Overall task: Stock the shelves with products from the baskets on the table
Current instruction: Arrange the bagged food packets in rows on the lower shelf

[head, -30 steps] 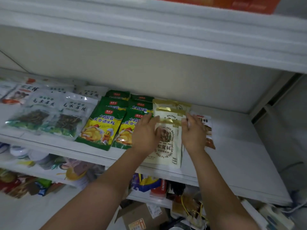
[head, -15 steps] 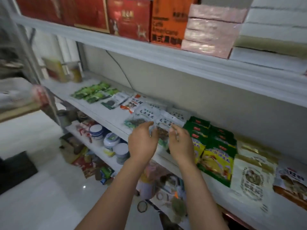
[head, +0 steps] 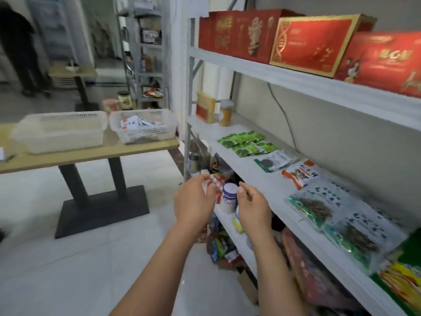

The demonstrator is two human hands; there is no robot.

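Two hands hover beside the white metal shelves [head: 259,176]: the right hand [head: 252,208] is loosely curled and empty, and whether the left hand [head: 193,204] pinches the blurred red-and-white packet [head: 210,181] cannot be told. The next move is probably a reach to the white perforated plastic basket [head: 145,135] of packets on the wooden table [head: 95,153].

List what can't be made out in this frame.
Head view:
- Left hand: holding the red-white packet or only overlapping it; blurred.
- Left basket: contents, hidden by its cloudy wall.
- White jar: label, partly behind the right hand.
- Yellow packets: cut off by the bottom-right corner.
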